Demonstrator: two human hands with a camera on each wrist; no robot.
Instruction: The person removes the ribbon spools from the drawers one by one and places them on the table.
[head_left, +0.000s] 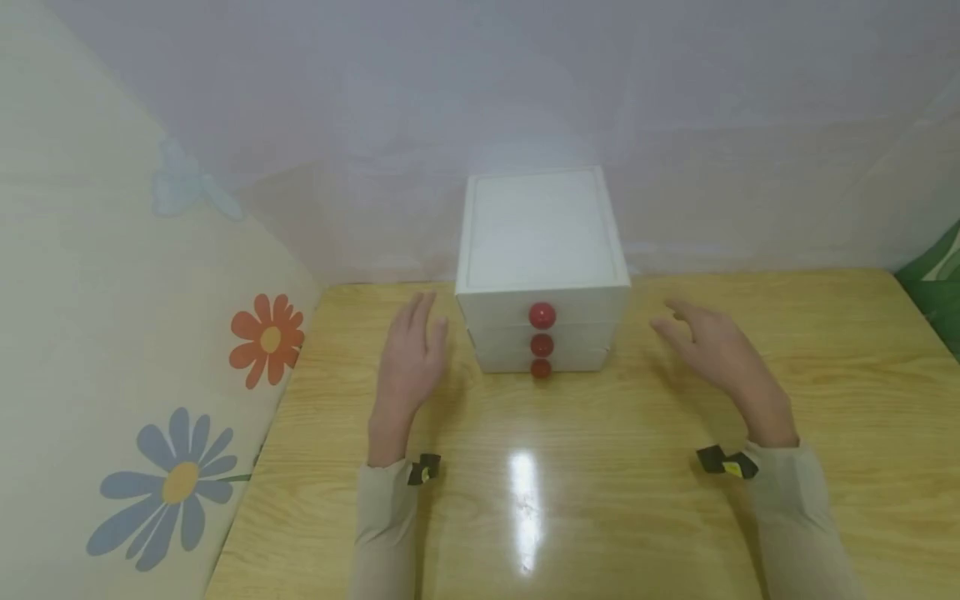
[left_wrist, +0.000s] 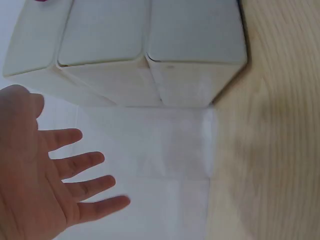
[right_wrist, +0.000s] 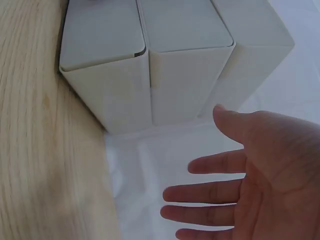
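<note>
A small white chest of three stacked drawers (head_left: 542, 229) stands at the back of the table, a round red knob (head_left: 542, 316) on the front of each drawer. All the drawers look closed. To the left of the chest my left hand (head_left: 408, 362) is held with fingers extended and nothing in it. On the other side my right hand (head_left: 712, 346) faces the chest, thumb apart from the fingers, also holding nothing. Both wrist views show the palms beside the white drawer sides (left_wrist: 192, 82), fingers spread and apart from them.
The chest stands on a wood-grain table (head_left: 600, 500) that reflects a bright light. A pale cloth (head_left: 375, 167) hangs behind it. On the left, a light panel carries a red flower (head_left: 270, 339) and a blue flower (head_left: 180, 483). Something green (head_left: 937, 283) shows at the right edge.
</note>
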